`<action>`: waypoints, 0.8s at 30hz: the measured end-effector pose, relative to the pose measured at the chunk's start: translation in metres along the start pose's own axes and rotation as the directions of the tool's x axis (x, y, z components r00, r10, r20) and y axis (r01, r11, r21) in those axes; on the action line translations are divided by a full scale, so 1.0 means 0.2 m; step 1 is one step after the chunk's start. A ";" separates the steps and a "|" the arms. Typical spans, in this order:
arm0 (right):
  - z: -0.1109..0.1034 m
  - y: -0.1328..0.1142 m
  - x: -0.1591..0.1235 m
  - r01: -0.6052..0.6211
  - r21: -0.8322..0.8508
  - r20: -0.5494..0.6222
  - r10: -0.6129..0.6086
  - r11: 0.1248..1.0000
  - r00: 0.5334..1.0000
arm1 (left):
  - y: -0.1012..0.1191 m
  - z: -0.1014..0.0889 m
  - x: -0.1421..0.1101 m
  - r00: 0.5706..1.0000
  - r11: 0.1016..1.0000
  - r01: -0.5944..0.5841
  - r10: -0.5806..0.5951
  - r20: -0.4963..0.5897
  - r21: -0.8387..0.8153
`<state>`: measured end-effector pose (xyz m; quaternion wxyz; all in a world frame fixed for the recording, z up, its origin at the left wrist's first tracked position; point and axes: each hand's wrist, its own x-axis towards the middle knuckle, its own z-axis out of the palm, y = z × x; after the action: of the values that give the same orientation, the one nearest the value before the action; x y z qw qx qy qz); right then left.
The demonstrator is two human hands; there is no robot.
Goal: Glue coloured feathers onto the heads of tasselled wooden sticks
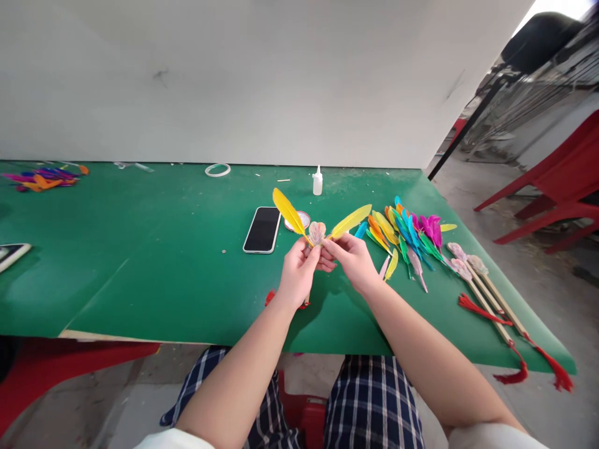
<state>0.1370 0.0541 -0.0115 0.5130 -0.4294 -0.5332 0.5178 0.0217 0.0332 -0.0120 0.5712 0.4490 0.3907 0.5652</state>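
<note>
My left hand is closed around a small pale pink fan-shaped piece, with a yellow feather sticking up to the left from it. My right hand pinches the quill end of a second yellow feather, which slants up to the right beside the pink piece. Both hands meet just above the green table. A red tassel peeks out below my left wrist.
A black phone lies left of my hands, a small white glue bottle behind them. Several coloured feathers and sticks with red tassels lie at the right. More feathers at far left. Red chairs stand beyond the table.
</note>
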 end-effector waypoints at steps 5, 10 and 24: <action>0.01 -0.03 -0.01 -0.041 0.157 0.055 0.033 0.987 0.998 | -0.01 -0.01 0.01 1.000 1.000 0.010 -0.010 -0.010 -0.025; 0.01 -0.04 -0.01 -0.049 0.149 0.054 0.041 0.988 0.998 | -0.01 -0.02 0.01 1.000 0.999 0.020 -0.020 -0.008 -0.028; 0.00 -0.04 -0.01 -0.017 0.141 -0.038 0.023 0.990 0.999 | 0.03 -0.01 0.00 0.991 0.997 0.062 -0.057 0.117 -0.041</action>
<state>0.1381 0.0516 -0.0042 0.5473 -0.4073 -0.4809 0.5508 0.0177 0.0329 -0.0071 0.6193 0.4566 0.3575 0.5293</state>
